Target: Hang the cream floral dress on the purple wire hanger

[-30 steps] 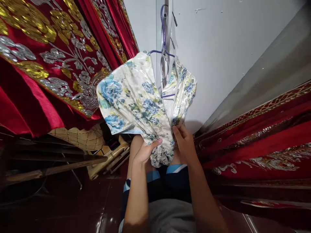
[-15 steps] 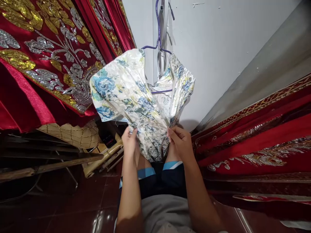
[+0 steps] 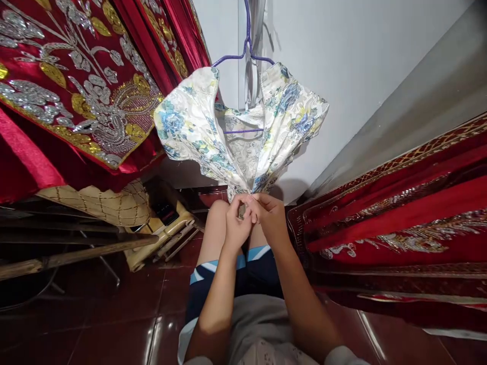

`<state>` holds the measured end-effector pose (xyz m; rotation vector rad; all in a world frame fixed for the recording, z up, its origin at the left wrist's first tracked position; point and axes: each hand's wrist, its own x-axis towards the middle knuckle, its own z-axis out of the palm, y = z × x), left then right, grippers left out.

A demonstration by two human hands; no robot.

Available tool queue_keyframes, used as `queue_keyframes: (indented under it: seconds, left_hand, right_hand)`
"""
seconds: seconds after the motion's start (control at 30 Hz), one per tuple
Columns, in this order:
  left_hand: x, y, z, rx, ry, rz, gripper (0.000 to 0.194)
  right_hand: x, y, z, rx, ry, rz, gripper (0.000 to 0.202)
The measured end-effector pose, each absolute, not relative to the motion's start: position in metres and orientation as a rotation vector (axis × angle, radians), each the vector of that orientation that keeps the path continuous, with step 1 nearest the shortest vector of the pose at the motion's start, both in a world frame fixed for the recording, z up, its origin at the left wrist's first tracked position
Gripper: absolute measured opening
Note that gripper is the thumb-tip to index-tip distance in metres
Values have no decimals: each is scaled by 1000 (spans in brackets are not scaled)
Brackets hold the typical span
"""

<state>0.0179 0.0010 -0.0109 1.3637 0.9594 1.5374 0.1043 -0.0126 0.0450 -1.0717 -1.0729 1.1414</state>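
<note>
A short-sleeved floral blouse (image 3: 198,124), white with blue and yellow flowers, hangs on a purple hanger (image 3: 248,48) in front of me. Its neckline forms a V, and the hanger's lower bar shows inside it. At the bottom of that V, my left hand (image 3: 239,218) pinches the blouse's front edge. My right hand (image 3: 267,215) is closed on the same spot from the other side, its fingertips touching those of the left. Whatever small fastening lies between the fingers is hidden. Below the hands, most of the blouse's lower part is out of sight.
Red cloth with gold and silver sequins (image 3: 87,96) hangs at the left. More red embroidered fabric (image 3: 403,218) spreads along the right. A phone (image 3: 165,210) lies on a bamboo seat (image 3: 178,223) at lower left. Behind the blouse stands a pale wall (image 3: 342,66).
My left hand has moved right, from the blouse's side to meet my right hand at the front opening. Both blouse halves are drawn together, and the garment hangs more evenly.
</note>
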Motion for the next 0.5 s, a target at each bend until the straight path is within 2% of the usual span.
queue_keyframes:
  seconds: [0.1,0.37,0.5]
  left_hand:
    - [9,0,-7,1485,929,1519,12]
    - [-9,7,-19,1740,1015,1441,14]
    - [-16,1,-18,1918,939,1214,20]
  right_hand:
    - [108,-10,57,-1056,-1028,1161,28]
    - [133,80,141,-954,-1085,1259,26]
    - [143,107,183,-889,-1147,1218,27]
